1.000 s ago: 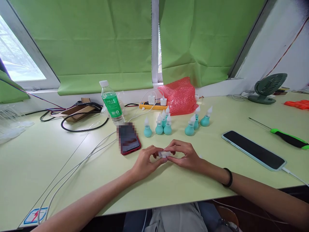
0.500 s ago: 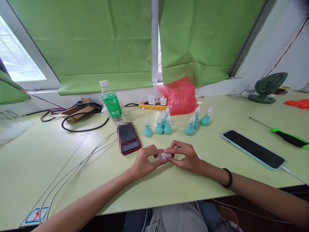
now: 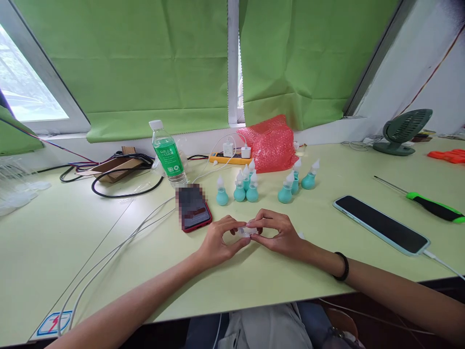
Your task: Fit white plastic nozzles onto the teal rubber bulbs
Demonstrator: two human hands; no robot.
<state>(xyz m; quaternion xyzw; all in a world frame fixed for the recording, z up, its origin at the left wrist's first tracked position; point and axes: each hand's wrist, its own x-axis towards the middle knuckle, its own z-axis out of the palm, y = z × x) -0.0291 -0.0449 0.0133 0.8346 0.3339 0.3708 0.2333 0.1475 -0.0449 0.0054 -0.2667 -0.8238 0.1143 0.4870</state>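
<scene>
My left hand and my right hand meet low over the pale green table, near its front edge. Both pinch one small clear plastic piece between thumb and fingertips. Its exact shape is too small to make out. Just beyond my hands stand several teal squeeze bulbs with white tips. A red-cased phone lies left of my left hand. A black band circles my right wrist.
A green-labelled water bottle and a red bubble-wrap bag stand at the back, with a yellow power strip between them. A second phone, a green-handled screwdriver and a small fan sit right. Cables run left.
My hands have barely shifted; the fingers work slightly on the small clear piece, which stays pinched between them.
</scene>
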